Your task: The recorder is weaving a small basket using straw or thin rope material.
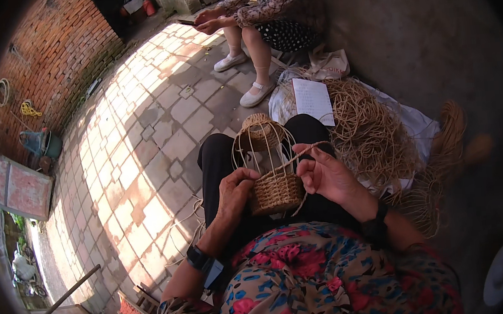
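Note:
A small half-woven basket [275,192] rests between my thighs, its lower part closely woven and bare upright stakes rising to a woven band at the far end. My left hand [236,191] grips the left side of the woven edge, with thumb and fingers pressed together. On the other side, my right hand [328,174] pinches a strand of twisted cord [305,151] between thumb and forefinger. The cord runs across the stakes at the top of the weave. Its other part hangs down by the basket's right side.
A large heap of loose cord [369,129] lies on white sheeting to the right, a written paper sheet [313,101] on it. Another person [269,18] sits ahead, holding something dark. Paving [166,140] spreads left towards a brick wall [56,48]. Loose strands lie by my left leg.

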`<control>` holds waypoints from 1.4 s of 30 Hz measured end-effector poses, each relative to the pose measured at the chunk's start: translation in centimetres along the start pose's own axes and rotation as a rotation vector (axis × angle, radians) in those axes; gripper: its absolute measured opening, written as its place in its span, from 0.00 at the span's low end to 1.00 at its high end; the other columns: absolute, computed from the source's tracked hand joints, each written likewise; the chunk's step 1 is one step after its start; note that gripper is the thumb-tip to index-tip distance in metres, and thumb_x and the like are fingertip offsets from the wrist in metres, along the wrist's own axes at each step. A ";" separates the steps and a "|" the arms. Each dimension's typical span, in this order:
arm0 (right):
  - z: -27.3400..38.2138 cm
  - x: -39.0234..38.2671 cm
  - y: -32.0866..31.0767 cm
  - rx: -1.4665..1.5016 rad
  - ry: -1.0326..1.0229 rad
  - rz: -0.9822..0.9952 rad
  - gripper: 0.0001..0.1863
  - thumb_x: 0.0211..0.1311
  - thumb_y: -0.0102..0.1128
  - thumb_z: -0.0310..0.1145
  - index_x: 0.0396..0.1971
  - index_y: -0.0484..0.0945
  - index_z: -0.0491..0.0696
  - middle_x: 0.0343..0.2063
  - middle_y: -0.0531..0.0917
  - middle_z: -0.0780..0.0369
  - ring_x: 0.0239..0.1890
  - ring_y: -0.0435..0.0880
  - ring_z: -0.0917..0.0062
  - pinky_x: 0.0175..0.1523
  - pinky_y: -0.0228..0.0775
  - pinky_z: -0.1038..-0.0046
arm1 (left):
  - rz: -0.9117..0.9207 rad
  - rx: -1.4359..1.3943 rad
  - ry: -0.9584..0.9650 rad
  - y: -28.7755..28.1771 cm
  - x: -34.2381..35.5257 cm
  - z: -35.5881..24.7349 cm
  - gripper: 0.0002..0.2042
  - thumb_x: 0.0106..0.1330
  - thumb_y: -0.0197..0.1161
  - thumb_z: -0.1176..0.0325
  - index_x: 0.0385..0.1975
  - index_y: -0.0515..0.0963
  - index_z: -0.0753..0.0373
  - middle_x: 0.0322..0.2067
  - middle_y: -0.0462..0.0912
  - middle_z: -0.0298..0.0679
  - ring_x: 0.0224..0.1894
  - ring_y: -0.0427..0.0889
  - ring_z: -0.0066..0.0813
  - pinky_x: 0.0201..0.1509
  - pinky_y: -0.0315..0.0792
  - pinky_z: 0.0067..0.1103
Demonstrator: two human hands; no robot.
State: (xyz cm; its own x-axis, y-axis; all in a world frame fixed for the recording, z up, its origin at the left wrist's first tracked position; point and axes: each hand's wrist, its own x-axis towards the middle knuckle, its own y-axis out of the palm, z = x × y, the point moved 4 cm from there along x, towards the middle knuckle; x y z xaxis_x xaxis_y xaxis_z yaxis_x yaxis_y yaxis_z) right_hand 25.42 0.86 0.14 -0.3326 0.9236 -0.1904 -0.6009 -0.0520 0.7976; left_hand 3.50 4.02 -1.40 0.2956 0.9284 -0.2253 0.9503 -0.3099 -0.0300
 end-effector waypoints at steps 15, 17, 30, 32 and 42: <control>3.5 -1.2 -2.9 -1.113 -0.013 -0.316 0.17 0.63 0.59 0.41 0.22 0.78 0.44 0.12 0.73 0.69 0.14 0.71 0.85 0.21 0.61 0.80 | 0.273 0.516 0.178 3.5 1.9 -6.2 0.12 0.64 0.51 0.74 0.47 0.73 0.63 0.25 0.81 0.40 0.23 0.82 0.24 0.27 0.77 0.20; 3.9 -1.5 -1.5 -1.237 -0.126 -0.244 0.16 0.62 0.60 0.41 0.21 0.77 0.44 0.11 0.72 0.69 0.14 0.71 0.86 0.21 0.60 0.80 | 0.435 0.425 -0.023 4.0 2.2 -5.5 0.13 0.64 0.50 0.74 0.48 0.72 0.62 0.24 0.80 0.39 0.25 0.83 0.25 0.28 0.77 0.20; 2.8 0.8 2.0 -1.751 -0.362 0.035 0.18 0.55 0.63 0.44 0.40 0.78 0.46 0.34 0.81 0.56 0.36 0.83 0.62 0.42 0.74 0.66 | 0.206 0.564 0.034 2.1 2.8 -3.5 0.12 0.60 0.60 0.68 0.42 0.76 0.63 0.31 0.84 0.42 0.30 0.84 0.24 0.37 0.77 0.21; 1.5 0.5 2.1 -1.864 -0.404 0.010 0.16 0.51 0.62 0.38 0.38 0.78 0.46 0.33 0.81 0.57 0.35 0.82 0.60 0.40 0.74 0.63 | 0.174 0.565 0.079 1.9 2.9 -3.8 0.12 0.61 0.59 0.66 0.43 0.76 0.62 0.31 0.84 0.42 0.31 0.84 0.25 0.39 0.77 0.22; 0.5 1.7 2.5 -1.769 -0.510 0.024 0.10 0.50 0.60 0.32 0.31 0.73 0.44 0.27 0.78 0.54 0.33 0.80 0.57 0.37 0.71 0.61 | 0.555 1.102 0.528 2.1 6.9 -3.6 0.16 0.56 0.61 0.59 0.40 0.79 0.60 0.29 0.83 0.43 0.34 0.84 0.39 0.41 0.77 0.28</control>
State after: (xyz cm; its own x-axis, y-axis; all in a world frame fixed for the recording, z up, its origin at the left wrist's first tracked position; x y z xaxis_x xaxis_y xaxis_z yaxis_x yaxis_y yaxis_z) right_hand 23.65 2.48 2.10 -0.3278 0.9109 0.2507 -0.6824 -0.0448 -0.7296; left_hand 7.85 10.55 0.48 0.8533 0.5166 -0.0706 0.1931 -0.4391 -0.8774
